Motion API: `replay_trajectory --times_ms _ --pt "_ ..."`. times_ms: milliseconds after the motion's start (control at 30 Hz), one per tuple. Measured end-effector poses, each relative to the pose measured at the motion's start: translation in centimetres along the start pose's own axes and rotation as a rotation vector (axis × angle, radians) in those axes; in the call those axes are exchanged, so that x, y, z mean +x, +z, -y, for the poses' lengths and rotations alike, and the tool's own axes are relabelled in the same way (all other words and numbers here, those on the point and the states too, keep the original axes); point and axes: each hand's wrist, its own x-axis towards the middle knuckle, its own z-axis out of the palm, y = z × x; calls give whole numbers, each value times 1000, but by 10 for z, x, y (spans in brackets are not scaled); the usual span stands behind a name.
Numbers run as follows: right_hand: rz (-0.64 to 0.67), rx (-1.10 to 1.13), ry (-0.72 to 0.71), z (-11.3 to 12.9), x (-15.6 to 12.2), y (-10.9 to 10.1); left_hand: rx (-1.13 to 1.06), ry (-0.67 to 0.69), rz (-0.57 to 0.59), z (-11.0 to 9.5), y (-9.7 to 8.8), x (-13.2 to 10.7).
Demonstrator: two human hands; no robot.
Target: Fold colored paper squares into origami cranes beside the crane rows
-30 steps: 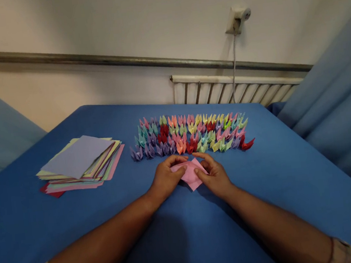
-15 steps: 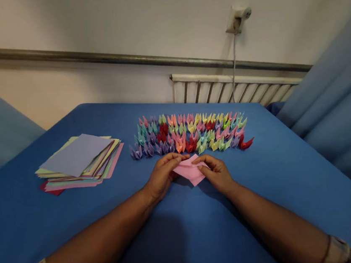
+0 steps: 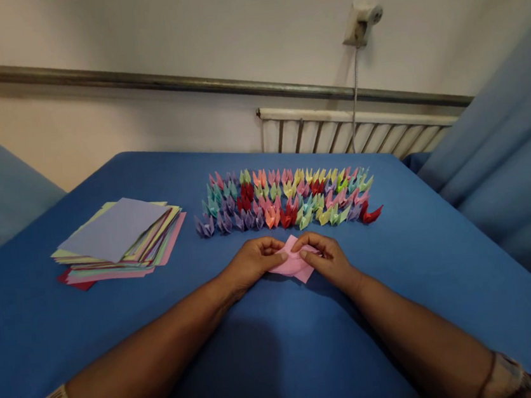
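Note:
Between my two hands is a pink sheet of origami paper (image 3: 294, 265), partly folded, with one corner pointing toward me and another pointing away. My left hand (image 3: 256, 261) pinches its left side, the thumb lying on top and the fingers curled behind. At the right side my right hand (image 3: 328, 259) grips the paper between thumb and bent forefinger. Just beyond the hands stand several rows of small folded paper cranes (image 3: 273, 216) in many colours. Some of the folds are hidden under my fingers.
On the left lies a stack of coloured paper sheets (image 3: 116, 232), a lilac one on top. Everything rests on a blue-covered table (image 3: 218, 370). Behind it are a metal rail (image 3: 161, 82), a radiator (image 3: 315, 131) and a wall socket (image 3: 361, 25). Blue curtains (image 3: 521, 131) hang at both sides.
My left thumb has moved right and in over the pink paper, and the left fingers are more curled. The paper's near corner has turned slightly to the right.

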Motion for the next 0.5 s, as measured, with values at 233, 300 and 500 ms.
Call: replay_trajectory --times_ms 233,300,500 --pt "82 8 28 -5 1 -3 53 -47 69 -4 1 -2" --pt "91 18 46 -5 0 -1 55 -38 69 -3 3 -3" --pt "-76 361 162 -11 1 4 -77 -32 -101 1 5 -2"
